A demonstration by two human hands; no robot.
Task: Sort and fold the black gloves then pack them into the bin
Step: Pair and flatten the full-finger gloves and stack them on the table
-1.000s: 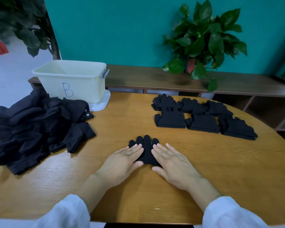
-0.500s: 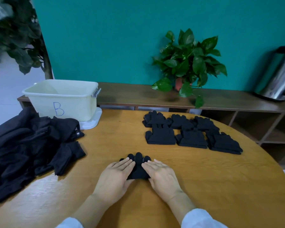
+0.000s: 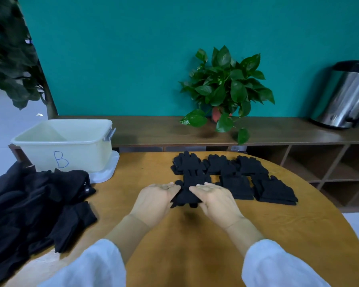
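I see both hands, left hand (image 3: pixel 153 200) and right hand (image 3: pixel 216 200), holding folded glove (image 3: pixel 184 196); six stacks (image 3: pixel 236 177) done; pile (image 3: pixel 29 208) left; bin (image 3: pixel 66 141) unpacked.

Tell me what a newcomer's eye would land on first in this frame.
First, the two hands at table centre: the left hand and right hand hold a folded black glove between them, lifted just off the wooden table. Behind it sit neat stacks of folded gloves, while a loose black heap sprawls at the left edge, in front of the cream bin marked B.
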